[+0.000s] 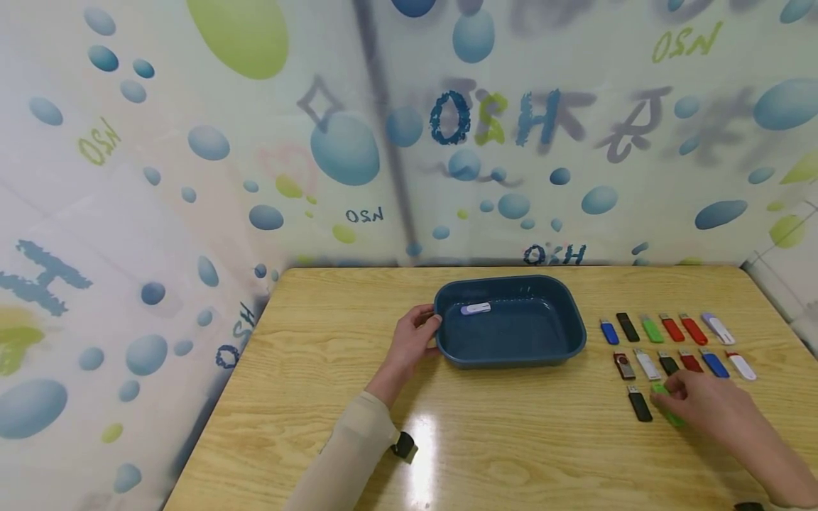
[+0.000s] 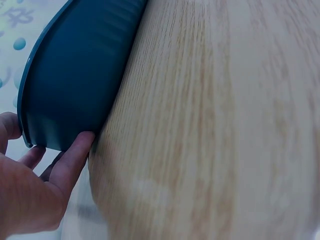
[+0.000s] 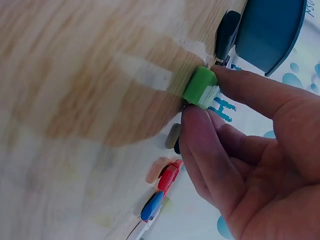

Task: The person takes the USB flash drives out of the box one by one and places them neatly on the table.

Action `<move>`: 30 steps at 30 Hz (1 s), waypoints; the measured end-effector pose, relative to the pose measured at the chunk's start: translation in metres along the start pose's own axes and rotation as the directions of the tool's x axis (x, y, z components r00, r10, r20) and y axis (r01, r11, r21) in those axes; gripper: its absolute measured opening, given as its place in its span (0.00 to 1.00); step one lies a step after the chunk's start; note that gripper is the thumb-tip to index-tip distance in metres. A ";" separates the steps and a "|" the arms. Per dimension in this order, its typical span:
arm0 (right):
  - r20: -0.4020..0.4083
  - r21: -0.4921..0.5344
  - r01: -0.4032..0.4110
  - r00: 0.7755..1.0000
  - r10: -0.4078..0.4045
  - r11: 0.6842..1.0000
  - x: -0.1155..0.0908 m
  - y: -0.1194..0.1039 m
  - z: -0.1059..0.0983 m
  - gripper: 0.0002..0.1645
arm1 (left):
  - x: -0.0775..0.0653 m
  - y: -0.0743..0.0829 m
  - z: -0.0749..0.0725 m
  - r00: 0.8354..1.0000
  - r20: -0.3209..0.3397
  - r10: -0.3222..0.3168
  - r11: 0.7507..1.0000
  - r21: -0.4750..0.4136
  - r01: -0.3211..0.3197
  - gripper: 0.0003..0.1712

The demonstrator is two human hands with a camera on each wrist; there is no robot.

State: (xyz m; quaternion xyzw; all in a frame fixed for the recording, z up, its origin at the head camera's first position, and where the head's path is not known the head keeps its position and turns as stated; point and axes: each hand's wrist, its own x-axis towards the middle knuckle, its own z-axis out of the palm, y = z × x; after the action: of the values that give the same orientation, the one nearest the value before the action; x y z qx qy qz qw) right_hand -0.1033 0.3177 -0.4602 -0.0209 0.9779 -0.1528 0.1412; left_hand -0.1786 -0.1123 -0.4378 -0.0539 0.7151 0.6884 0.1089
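My left hand (image 1: 412, 337) holds the left end of a dark blue plastic tray (image 1: 511, 362), thumb at the rim and fingers against the outer wall in the left wrist view. A white and lilac USB stick (image 1: 476, 309) lies in the tray's far left part. At the right, my right hand (image 1: 712, 404) pinches a green USB stick (image 3: 199, 86) between thumb and fingers, close over the table. A black USB stick (image 1: 639, 404) lies just left of it. The fingers partly hide the green stick in the head view.
Two rows of USB sticks lie beyond my right hand, among them a blue one (image 1: 609, 332), a silver and dark red one (image 1: 623, 365) and a white one with a red end (image 1: 741, 366). A patterned curtain (image 1: 473, 213) hangs behind the wooden table (image 1: 511, 440).
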 end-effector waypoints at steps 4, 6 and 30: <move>0.022 -0.004 -0.013 1.000 0.013 1.000 0.001 -0.001 0.000 0.29 | 0.000 -0.001 0.000 1.000 -0.001 0.003 1.000 0.008 -0.003 0.25; 0.028 -0.005 -0.017 0.999 0.017 1.000 0.001 -0.001 0.000 0.28 | 0.000 -0.002 0.000 1.000 -0.003 0.005 1.000 0.006 -0.005 0.25; 0.037 0.006 -0.068 0.997 0.068 0.998 0.000 -0.003 0.001 0.32 | 0.016 -0.020 -0.004 1.000 0.003 0.006 1.000 -0.031 -0.006 0.26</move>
State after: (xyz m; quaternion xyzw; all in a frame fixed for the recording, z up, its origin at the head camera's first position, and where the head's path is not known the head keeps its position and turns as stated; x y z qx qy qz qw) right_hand -0.1035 0.3147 -0.4600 0.0099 0.9747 -0.1511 0.1645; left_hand -0.1902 -0.1163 -0.4608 -0.0525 0.7044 0.6998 0.1069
